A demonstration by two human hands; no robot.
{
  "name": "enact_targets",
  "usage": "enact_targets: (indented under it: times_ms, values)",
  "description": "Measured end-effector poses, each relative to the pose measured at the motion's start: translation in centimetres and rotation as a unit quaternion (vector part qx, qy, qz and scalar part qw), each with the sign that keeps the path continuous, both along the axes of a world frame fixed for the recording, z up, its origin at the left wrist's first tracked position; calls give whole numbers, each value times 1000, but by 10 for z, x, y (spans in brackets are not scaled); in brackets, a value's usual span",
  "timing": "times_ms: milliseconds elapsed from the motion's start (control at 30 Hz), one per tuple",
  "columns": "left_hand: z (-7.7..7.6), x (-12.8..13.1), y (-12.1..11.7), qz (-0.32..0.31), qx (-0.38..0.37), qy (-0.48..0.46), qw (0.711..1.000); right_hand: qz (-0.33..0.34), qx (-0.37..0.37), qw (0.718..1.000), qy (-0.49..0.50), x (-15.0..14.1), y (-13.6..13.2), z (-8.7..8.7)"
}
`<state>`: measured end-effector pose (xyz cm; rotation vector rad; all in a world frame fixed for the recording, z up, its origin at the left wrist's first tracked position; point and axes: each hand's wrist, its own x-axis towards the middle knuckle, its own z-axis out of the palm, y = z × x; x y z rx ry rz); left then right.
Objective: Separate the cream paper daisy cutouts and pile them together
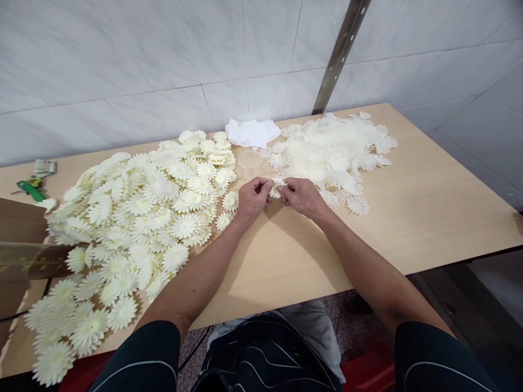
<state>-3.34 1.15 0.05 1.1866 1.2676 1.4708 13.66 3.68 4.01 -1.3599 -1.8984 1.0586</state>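
Note:
Between my two hands, just above the middle of the table, is a small cream artificial flower [277,188]. My left hand [254,199] pinches its left edge with thumb and forefinger. On the opposite edge, the thumb and fingers of my right hand [301,196] are closed in a pinch. A large heap of cream artificial flowers [163,201] spreads to the left of my left hand. Beyond my right hand lies a second, whiter pile of thin flower pieces [335,144]. Close behind my hands rests a round, clear plastic dish [250,159].
Crumpled white paper or cloth [252,133] lies at the back by the tiled wall [163,49]. A green-handled tool [31,190] sits at the far left, near a brown cardboard box [20,223]. The wooden table [429,201] extends right. A metal post [340,54] stands against the wall.

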Motion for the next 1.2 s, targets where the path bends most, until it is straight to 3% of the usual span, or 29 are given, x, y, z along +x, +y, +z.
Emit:
enact_targets:
  times_ms: [200,567,833,1067,1200]
  values:
    - [5,1,-1,23,3,-23,999,-32,-53,993,102,-5,0,-9]
    - [2,2,-2,3,13,-16,1000,-17,55,998,-20,-3,-3,2]
    - [5,-1,0,10,-2,-20,1000,-41,-9,998,47,-2,-3,4]
    - [6,-1,-2,-11,9,-9,1000,-31,67,997,-23,1,-5,10]
    - [5,-1,-1,-13,11,-17,1000,-13,62,997,-32,1,-4,9]
